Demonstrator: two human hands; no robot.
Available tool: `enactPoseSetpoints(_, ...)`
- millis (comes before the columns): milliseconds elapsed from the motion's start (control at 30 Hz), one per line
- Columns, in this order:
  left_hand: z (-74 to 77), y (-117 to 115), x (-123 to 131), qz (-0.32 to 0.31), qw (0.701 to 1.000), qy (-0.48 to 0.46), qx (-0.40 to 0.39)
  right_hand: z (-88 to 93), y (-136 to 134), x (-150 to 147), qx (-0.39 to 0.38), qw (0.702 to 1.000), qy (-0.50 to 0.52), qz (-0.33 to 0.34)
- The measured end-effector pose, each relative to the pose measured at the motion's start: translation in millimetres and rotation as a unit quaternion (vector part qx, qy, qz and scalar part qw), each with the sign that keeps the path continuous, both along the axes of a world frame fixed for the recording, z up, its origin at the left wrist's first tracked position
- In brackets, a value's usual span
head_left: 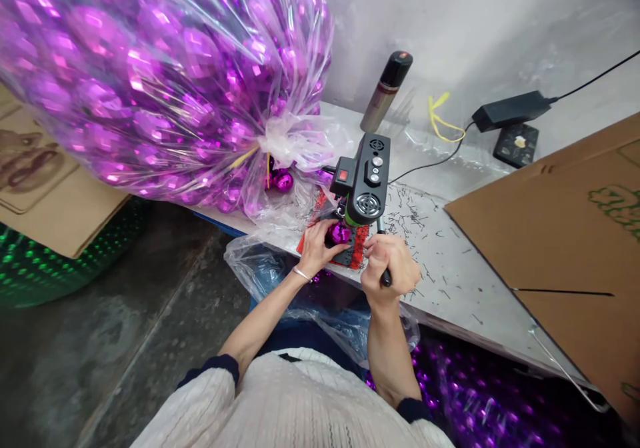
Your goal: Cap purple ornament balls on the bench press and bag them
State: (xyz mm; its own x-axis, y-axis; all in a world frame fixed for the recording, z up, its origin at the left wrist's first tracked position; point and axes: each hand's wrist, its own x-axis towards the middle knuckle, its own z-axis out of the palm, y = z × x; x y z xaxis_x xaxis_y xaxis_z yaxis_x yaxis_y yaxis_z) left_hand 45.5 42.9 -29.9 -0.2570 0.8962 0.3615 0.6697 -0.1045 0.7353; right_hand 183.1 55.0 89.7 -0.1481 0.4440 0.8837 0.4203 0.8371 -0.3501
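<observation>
My left hand [319,247] grips a shiny purple bauble [339,233] between thumb and fingers, on the base under the head of a small black drill press [370,178]. My right hand [390,265] is wrapped round the black-gripped lever [385,277] on the press's right side. A red mat [359,248] lies beneath the press. The drill tip is hidden under the press head. One more purple bauble [284,181] rests behind my left hand, near the knot of a clear bag.
A big tied bag of purple baubles [190,81] fills the back left. A spray can [386,91], a black power adapter [511,111] and its cord are at the back. A cardboard box [565,235] stands right. Dark shavings [415,228] litter the white table [450,275].
</observation>
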Motion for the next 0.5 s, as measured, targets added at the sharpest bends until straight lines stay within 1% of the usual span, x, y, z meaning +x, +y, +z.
enactPoseSetpoints(100,-7.4,2,3,0.010,1.000,-0.002,0.008,0.5,-1,0,-0.002,1.000,-0.005,-0.002)
enactPoseSetpoints(233,-14.0,2,1,-0.002,1.000,-0.003,0.027,-4.8,-5,1,-0.010,1.000,-0.007,-0.007)
enactPoseSetpoints(300,-15.3,1,0,-0.004,1.000,0.000,0.031,-13.4,-7,0,-0.018,1.000,-0.002,-0.008)
enactPoseSetpoints(500,-16.1,1,0,-0.007,0.999,0.006,0.044,-50.6,-8,-2,-0.004,1.000,0.014,-0.008)
